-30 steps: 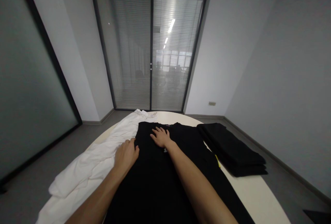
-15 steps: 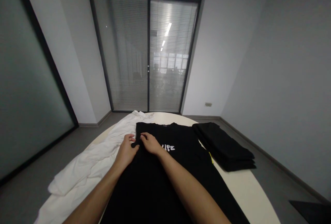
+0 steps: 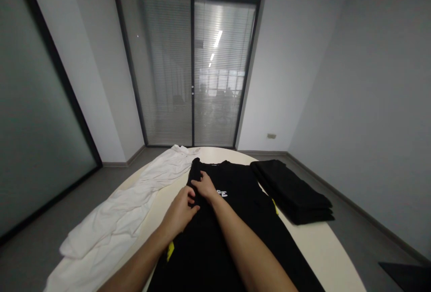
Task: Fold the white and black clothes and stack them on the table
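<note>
A black shirt (image 3: 232, 233) with white lettering lies spread on the table, its collar at the far end. Its left edge is lifted and folded inward near the shoulder. My right hand (image 3: 206, 188) closes on the fabric of that folded edge. Just nearer and to its left, my left hand (image 3: 183, 206) is curled round the same edge, thumb over the cloth. My right hand and forearm cover part of the lettering. Small yellow patches (image 3: 170, 251) show at both sides of the shirt.
On the left of the round cream table (image 3: 323, 247) lies a crumpled white garment (image 3: 117, 215). A stack of folded black clothes (image 3: 292, 191) sits at the right edge. Beyond the table stands a glazed door (image 3: 191, 72) with blinds.
Both hands have moved right, carrying the shirt's left edge inward. A strip of tabletop now shows beside the white garment, and a yellow patch has appeared on the left.
</note>
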`<move>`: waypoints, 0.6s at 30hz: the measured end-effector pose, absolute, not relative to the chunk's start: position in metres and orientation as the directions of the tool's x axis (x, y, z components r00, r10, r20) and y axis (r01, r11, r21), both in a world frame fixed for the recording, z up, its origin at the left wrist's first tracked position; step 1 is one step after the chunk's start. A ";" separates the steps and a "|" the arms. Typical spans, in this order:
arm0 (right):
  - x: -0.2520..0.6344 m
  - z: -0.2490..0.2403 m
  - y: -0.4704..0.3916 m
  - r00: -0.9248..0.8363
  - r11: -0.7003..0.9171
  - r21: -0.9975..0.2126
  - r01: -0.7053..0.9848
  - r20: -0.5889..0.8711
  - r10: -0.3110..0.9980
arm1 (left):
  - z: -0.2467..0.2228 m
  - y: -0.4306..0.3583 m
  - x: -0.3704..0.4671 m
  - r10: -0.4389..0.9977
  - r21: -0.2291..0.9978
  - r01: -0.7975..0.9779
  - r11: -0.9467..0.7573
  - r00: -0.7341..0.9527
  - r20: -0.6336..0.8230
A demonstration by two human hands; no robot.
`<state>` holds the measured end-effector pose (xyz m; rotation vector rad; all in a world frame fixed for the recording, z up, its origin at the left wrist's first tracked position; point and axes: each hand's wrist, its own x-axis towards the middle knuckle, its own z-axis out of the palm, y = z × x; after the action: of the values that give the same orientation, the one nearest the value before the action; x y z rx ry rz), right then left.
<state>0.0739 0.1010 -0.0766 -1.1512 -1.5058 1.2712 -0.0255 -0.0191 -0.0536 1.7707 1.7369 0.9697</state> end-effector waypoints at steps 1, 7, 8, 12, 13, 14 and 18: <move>0.075 -0.078 0.102 -0.225 0.067 -0.989 0.134 0.036 0.974 | -0.047 -0.025 -0.024 0.987 0.659 0.749 -0.073 -0.041 0.157; 0.077 -0.086 0.108 -0.207 0.078 -0.986 0.150 0.045 0.977 | -0.017 -0.051 -0.020 0.997 0.217 0.976 0.019 -0.003 -0.072; 0.076 -0.087 0.109 -0.203 0.078 -0.985 0.156 0.046 0.978 | -0.015 -0.052 -0.019 0.997 0.194 0.981 0.013 0.002 -0.079; 0.076 -0.088 0.111 -0.178 0.074 -0.980 0.186 0.041 0.983 | -0.019 -0.047 -0.017 0.998 0.330 0.942 -0.055 0.064 -0.015; 0.077 -0.088 0.111 -0.168 0.072 -0.978 0.196 0.039 0.985 | -0.022 -0.045 -0.016 0.996 0.393 0.916 -0.081 0.083 0.013; 0.078 -0.088 0.112 -0.157 0.071 -0.976 0.207 0.039 0.987 | -0.024 -0.043 -0.016 0.994 0.447 0.888 -0.104 0.099 0.036; 0.085 -0.083 0.113 -0.094 0.067 -0.963 0.262 0.044 0.995 | -0.033 -0.040 -0.014 0.987 0.517 0.843 -0.146 0.158 0.021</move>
<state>0.0852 0.1126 -0.0833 -1.3182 -1.4974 1.0924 -0.0144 -0.0400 -0.0327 2.0565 1.7428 0.5096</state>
